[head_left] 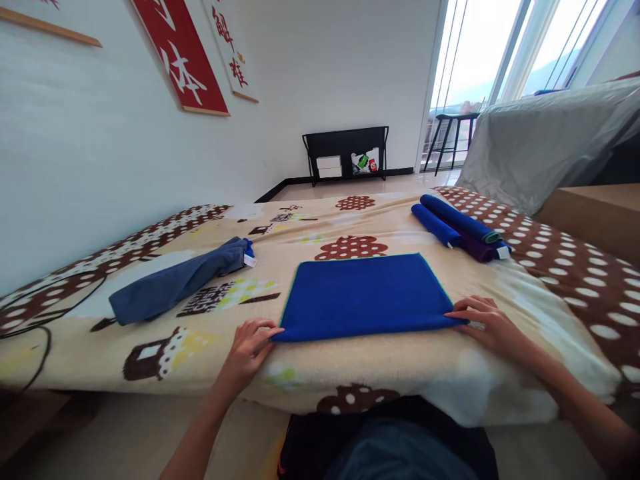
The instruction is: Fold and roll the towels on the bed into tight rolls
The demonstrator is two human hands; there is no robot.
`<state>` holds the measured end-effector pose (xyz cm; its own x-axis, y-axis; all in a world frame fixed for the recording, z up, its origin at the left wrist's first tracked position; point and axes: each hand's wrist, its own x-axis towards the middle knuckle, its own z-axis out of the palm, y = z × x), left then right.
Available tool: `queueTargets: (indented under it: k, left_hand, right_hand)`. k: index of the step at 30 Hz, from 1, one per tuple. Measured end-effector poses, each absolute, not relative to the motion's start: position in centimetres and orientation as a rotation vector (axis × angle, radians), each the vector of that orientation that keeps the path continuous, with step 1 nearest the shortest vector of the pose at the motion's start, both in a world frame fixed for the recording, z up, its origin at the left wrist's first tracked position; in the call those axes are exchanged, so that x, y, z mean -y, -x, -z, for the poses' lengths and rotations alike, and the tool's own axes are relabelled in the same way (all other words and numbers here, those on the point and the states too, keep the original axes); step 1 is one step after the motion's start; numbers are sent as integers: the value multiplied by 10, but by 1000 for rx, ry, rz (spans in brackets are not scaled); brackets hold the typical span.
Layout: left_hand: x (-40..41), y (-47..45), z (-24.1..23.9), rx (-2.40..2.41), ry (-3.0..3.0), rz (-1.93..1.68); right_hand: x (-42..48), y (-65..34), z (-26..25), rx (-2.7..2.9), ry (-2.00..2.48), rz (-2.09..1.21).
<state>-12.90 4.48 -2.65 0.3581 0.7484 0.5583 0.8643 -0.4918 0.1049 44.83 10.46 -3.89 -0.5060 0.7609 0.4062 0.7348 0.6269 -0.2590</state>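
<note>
blue towel (365,293), patterned blanket (400,373), white wall (310,67)

We look through a single head-worn camera, facing forward and down from the near edge of the bed (400,377). It sits close: our left hand (250,347) and right hand (487,323) come in from the bottom. The wide view takes in the wall (100,167) at left and the windows (475,47) far right, which seem bent by the lens.
</note>
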Motion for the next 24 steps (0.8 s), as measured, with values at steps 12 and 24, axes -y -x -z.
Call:
queueTargets:
  k: [12,24]
  left_hand:
    - [-39,122,7,1617,2507,721]
    - [-63,-48,18,1472,2378,689]
  right_hand:
    - [-102,-454,24,2484,1117,-145]
    - [-81,-293,40,2280,1138,245]
